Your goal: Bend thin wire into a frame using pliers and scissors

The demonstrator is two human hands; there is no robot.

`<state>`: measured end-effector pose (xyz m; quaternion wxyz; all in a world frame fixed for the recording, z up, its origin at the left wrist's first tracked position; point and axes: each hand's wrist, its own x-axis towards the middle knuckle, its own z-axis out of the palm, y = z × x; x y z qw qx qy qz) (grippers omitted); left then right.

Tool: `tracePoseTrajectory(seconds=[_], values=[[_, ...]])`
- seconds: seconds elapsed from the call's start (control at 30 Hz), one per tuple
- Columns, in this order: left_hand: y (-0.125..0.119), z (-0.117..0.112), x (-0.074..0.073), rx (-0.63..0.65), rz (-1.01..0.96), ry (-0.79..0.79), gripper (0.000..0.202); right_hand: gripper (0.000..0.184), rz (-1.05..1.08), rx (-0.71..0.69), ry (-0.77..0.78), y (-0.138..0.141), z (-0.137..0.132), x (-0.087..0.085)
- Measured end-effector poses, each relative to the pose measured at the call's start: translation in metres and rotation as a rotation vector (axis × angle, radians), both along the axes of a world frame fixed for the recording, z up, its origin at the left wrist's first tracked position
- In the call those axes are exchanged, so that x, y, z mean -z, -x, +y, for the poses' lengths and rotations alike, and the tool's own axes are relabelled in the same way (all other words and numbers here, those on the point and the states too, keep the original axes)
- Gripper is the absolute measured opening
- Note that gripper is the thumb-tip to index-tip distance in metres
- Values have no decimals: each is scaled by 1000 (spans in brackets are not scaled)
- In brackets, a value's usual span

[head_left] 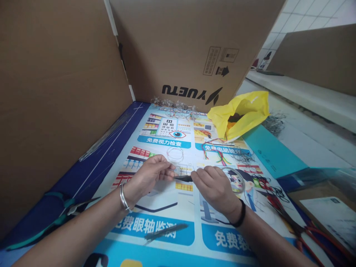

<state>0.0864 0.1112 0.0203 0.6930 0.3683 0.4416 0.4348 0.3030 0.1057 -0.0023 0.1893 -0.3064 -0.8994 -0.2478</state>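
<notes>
Pointing leftward between the hands (159, 172) (211, 185): a dark tapered tool (183, 178).

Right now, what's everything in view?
Cardboard: several, brown, left, back, right
Bag: 1, yellow, back right
Cords: several, multicoloured, before bag
Poster: 1, multicoloured, centre
Wires: many, grey, front, left, back, right
Pliers: 1, teal, front left
Scissors: 1, red-handled, front right
Panel: 1, teal, right
Package: 1, brown, right edge
Wire loop: 1, pale, centre
Tool: 1, black, in right hand
Bangle: count unclear, silver, left wrist
Wristband: 1, black, right wrist
Left hand: 1, bare, centre
Right hand: 1, bare, centre
</notes>
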Motion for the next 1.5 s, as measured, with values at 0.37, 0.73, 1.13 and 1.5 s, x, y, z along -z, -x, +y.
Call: tracePoseTrajectory(seconds=[0.37,0.73,1.13,1.5], values=[[2,5,7,79,180,-211,17,10,-8,62,195,5,-3,-4],[2,2,1,219,282,-371,15,12,-17,172,541,6,-6,-17],[1,2,-3,170,306,-358,14,13,48,186,686,4,-2,-15],[2,6,1,-32,86,-40,20,13,157,77,216,9,-3,-3]])
